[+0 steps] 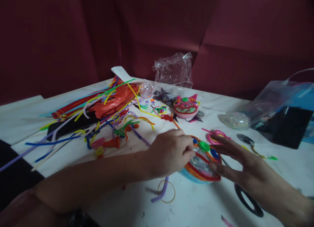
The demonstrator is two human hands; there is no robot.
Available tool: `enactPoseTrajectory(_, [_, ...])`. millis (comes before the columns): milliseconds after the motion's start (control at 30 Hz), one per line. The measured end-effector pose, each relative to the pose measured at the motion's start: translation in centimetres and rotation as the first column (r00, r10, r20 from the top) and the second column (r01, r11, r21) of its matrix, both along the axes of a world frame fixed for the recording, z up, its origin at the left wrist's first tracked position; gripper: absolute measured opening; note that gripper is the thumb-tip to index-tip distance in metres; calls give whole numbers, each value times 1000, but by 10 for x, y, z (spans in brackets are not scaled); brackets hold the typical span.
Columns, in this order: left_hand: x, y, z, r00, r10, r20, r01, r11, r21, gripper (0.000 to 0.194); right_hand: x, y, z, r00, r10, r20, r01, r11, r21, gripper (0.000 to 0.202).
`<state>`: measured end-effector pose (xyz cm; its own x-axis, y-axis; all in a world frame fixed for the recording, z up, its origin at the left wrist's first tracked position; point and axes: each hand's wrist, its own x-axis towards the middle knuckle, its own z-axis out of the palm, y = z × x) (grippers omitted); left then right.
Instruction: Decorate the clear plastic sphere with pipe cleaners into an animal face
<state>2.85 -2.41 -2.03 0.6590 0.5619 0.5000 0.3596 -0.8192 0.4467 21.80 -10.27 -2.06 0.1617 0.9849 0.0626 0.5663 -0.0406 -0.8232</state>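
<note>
Saw a rounded craft piece on the white table, right of centre and close to the wearer, between the left hand and the right hand. Found it brightly trimmed: pale blue along the underside, banded above in orange, then edged in red around a wide, mouth-shaped front. Noticed clear, shiny, crinkled-looking material within that red edge. Made out a green disc above, set between two blue discs with orange trim. Lost part of the left side behind the left hand.

Looked upright, with the mouth-shaped front tipped upward and turned toward the wearer. Ran lengthwise across the view on a slant, from upper left down to lower right, along the line of the blue discs.

Saw the left hand curled, with fingertips at the left edge of the craft piece; could not tell whether pinching the rim or merely touching it. Saw the right hand spread wide around the opposite end, thumb at the red edge.

Noted scissors partly beneath the right hand, a purple pipe cleaner nearer the wearer, and a similar pink figure farther back.
</note>
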Motion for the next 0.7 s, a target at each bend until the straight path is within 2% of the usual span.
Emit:
enactPoseTrajectory(167, [1,-1,-1,1000,10,15,-10,1000,3,4,3,-2,-2,1000,2,19,-3,999,40,69])
enactPoseTrajectory(333, [-1,-3,1,1000,24,19,-23,998,-66,16,4,-2,-4,995,18,99,-23,999,48,68])
enactPoseTrajectory(600, [-7,6,4,997,-76,16,77,994,-78,19,8,-4,-8,979,-35,202,13,994,112,65])
enactPoseTrajectory(700, [-11,11,7,994,-97,40,101,987,-128,21,12,-5,-12,977,-45,207,22,993,112,66])
